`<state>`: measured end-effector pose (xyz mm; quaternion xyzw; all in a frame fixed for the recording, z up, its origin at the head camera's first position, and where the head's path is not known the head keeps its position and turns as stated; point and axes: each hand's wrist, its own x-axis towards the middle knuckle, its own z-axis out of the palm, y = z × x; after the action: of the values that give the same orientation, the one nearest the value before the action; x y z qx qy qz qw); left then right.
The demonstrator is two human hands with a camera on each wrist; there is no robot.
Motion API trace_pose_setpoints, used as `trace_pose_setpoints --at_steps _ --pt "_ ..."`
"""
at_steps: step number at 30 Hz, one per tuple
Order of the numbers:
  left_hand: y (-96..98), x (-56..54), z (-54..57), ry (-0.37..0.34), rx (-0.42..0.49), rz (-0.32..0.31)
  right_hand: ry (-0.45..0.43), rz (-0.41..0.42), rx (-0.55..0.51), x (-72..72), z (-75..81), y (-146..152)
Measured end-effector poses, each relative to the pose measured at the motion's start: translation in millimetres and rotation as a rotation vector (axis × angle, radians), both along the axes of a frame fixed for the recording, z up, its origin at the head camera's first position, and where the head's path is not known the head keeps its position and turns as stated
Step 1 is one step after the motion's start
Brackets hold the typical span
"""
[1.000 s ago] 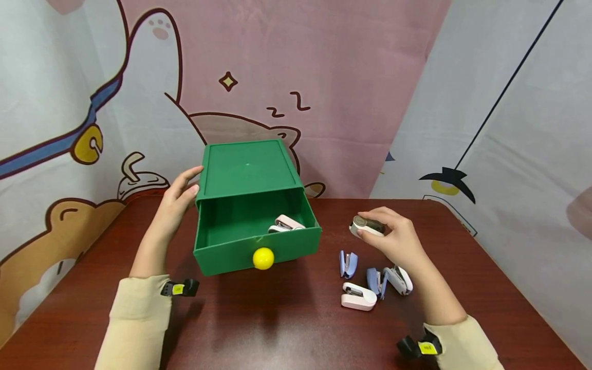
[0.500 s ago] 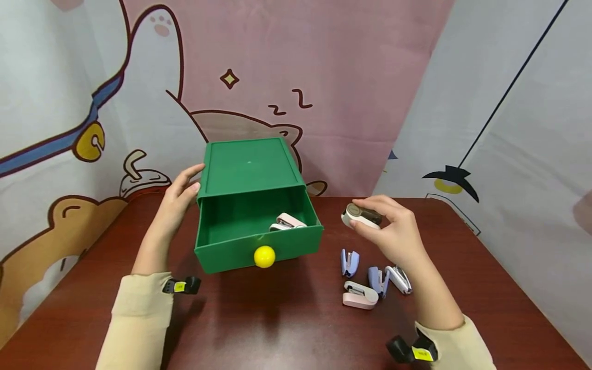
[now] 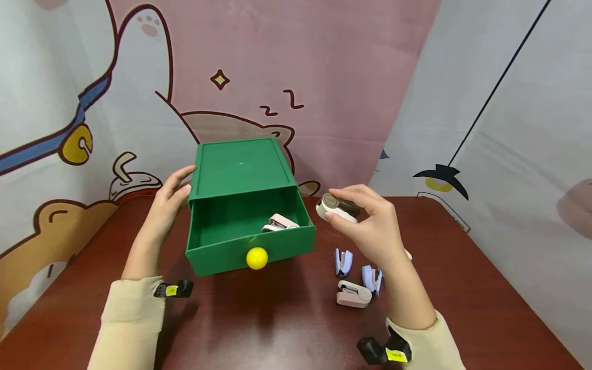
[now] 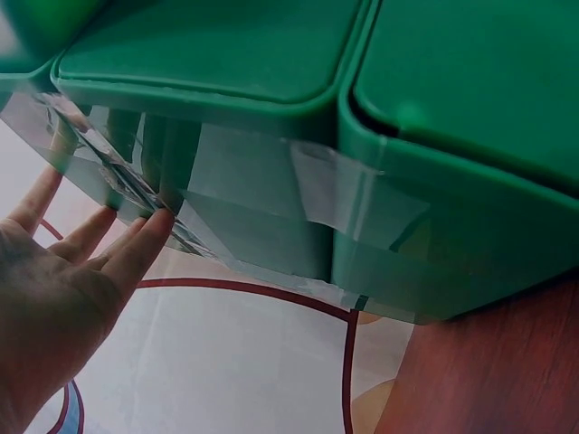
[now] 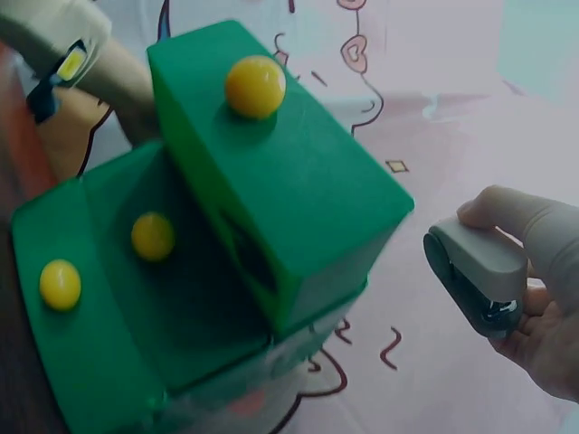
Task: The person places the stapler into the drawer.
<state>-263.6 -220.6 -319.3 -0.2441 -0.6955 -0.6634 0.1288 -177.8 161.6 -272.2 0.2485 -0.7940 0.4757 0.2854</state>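
Observation:
A green drawer cabinet (image 3: 240, 169) stands on the table with its upper drawer (image 3: 222, 259) pulled out. Inside that drawer, at the right, lies a pale pink stapler (image 3: 283, 221). My left hand (image 3: 166, 205) rests against the cabinet's left side; in the left wrist view its extended fingers (image 4: 145, 244) touch the clear-taped surface. Thumb and fingers of my right hand (image 3: 374, 221) pinch a white and dark brown mini stapler (image 3: 339, 211), held in the air just right of the drawer. The right wrist view shows this stapler (image 5: 475, 267) well apart from the cabinet.
On the table to the right lie a blue stapler (image 3: 344, 262), a second blue stapler (image 3: 371, 280) and a pink stapler (image 3: 353, 295). Behind my right forearm a white stapler (image 3: 408, 254) is mostly hidden. A yellow knob (image 3: 257, 258) sticks out from the drawer front.
My right hand has moved left and slightly up with the stapler, closer to the open drawer. My left hand stays against the cabinet.

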Motion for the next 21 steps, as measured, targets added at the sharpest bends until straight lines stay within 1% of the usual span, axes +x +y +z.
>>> trace_pose_setpoints --at_steps 5,8,15,18,21 --pt "-0.5 0.5 -1.5 -0.005 -0.005 0.002 0.012 0.058 -0.033 3.1 7.1 -18.1" --pt "0.0 0.4 -1.7 -0.005 -0.003 0.004 0.022 0.089 -0.031 4.6 13.7 -30.6" --pt "0.6 -0.2 -0.3 0.003 0.011 -0.003 0.047 0.169 -0.015 0.8 26.0 -58.3" --pt "0.7 -0.3 -0.2 0.005 0.014 -0.004 0.037 0.190 0.005 -0.6 28.5 -68.5" --pt "0.3 0.0 -0.3 0.004 0.014 0.000 0.002 0.202 0.032 -2.8 29.9 -78.0"
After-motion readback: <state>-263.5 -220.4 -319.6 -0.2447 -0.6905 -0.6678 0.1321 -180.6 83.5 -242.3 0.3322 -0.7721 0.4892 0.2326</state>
